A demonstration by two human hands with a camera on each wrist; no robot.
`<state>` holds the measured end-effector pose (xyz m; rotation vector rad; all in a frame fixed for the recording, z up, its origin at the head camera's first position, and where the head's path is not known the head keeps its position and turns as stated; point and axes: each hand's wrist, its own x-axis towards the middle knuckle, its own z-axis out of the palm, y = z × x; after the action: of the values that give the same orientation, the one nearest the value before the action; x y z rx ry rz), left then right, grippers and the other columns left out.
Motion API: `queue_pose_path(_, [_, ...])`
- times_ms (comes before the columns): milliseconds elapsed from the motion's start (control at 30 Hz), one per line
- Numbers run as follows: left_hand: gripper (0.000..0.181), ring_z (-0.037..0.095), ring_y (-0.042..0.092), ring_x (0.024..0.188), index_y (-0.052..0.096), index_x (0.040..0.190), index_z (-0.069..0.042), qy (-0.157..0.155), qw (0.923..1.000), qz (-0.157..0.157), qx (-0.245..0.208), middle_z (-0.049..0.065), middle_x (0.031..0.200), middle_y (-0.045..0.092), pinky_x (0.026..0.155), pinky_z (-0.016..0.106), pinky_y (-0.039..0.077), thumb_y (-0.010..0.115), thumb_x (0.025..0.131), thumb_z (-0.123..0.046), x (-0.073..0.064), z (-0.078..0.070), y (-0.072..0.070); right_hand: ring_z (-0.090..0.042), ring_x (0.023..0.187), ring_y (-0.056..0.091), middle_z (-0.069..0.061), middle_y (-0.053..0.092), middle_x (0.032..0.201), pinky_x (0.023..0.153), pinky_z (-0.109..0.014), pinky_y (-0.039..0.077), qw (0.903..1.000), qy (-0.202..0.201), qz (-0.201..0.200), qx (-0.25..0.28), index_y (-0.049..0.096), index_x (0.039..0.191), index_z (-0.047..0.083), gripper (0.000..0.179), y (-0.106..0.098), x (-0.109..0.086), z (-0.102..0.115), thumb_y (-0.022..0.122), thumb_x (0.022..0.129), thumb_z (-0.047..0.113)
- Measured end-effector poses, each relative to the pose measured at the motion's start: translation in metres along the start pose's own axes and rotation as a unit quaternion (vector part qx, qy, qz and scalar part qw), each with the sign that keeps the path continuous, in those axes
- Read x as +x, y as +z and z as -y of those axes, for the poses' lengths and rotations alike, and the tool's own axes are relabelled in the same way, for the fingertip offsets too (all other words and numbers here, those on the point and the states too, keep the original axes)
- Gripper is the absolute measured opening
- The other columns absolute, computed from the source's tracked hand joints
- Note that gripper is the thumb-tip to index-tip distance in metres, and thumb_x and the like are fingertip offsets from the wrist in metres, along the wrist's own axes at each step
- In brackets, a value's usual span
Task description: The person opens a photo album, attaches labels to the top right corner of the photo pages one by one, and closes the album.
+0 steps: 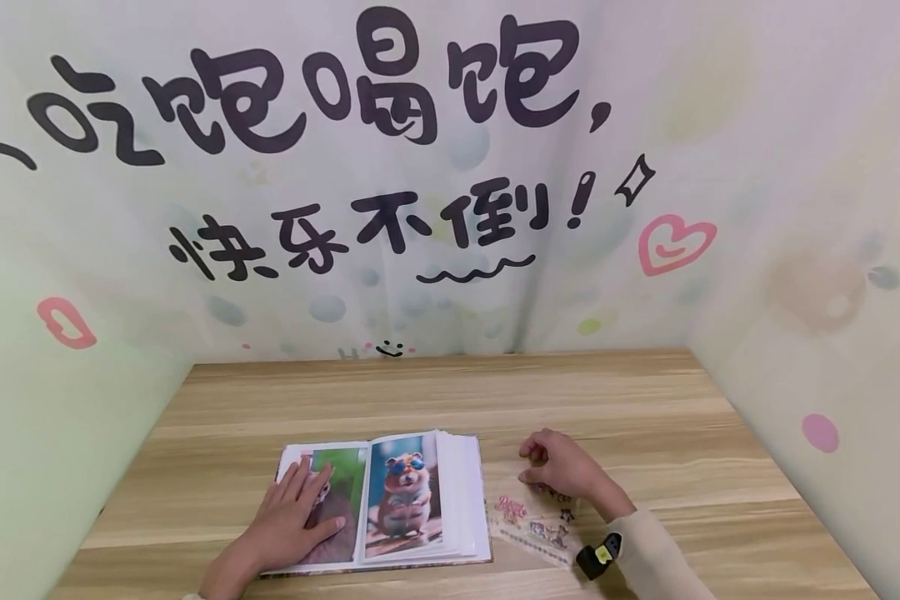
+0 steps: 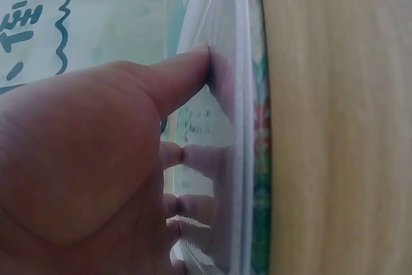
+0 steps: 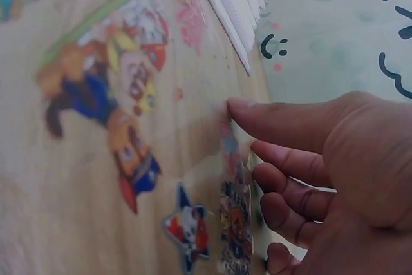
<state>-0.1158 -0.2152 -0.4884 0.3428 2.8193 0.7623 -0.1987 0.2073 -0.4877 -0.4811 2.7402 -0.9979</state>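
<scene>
Transparent plastic is seen below and beside the curled fingers of the right hand point(image 1: 566, 471): a cartoon-dog sticker sheet point(image 1: 546, 532), its edge met by the thumb, though whether it is pinched cannot be told. By the left hand point(image 1: 288, 517), laid with its fingers outstretched, a green-backed photo point(image 1: 351, 475) in the open photo album point(image 1: 482, 500) is partly covered; right of that thumb, a sunglasses-wearing hamster photo point(image 1: 405, 496) is displayed. Both facing pockets appear already filled; several stickers are left on the sheet, and none is noticed on the hamster.
</scene>
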Motion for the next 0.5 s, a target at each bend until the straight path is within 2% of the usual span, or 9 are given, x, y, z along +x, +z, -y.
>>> queue_pose_path(300, [0.081,0.054,0.009,0.145,0.036,0.151,0.000,-0.001,1.0000,-0.003,-0.001,0.035,0.158,0.013,0.112,0.073,0.007,0.065,0.091,-0.047,0.0001,0.0018,0.0009,-0.014,0.076,0.050,0.000,0.055,0.080,0.067,-0.025,0.043,0.9994,0.004,-0.008,0.034,0.065,0.091,0.005,0.018,0.0018,0.0033,-0.0034,0.079,0.079,0.004])
queue_pose_path(500, [0.081,0.055,0.010,0.145,0.036,0.151,0.001,0.000,1.0000,-0.005,0.000,0.035,0.158,0.013,0.112,0.073,0.007,0.065,0.091,-0.047,-0.0008,0.0007,0.0006,-0.014,0.074,0.049,0.000,0.054,0.080,0.066,-0.026,0.042,0.9992,0.017,-0.016,0.032,0.065,0.089,0.007,0.014,0.0045,0.0028,-0.0024,0.076,0.082,0.003])
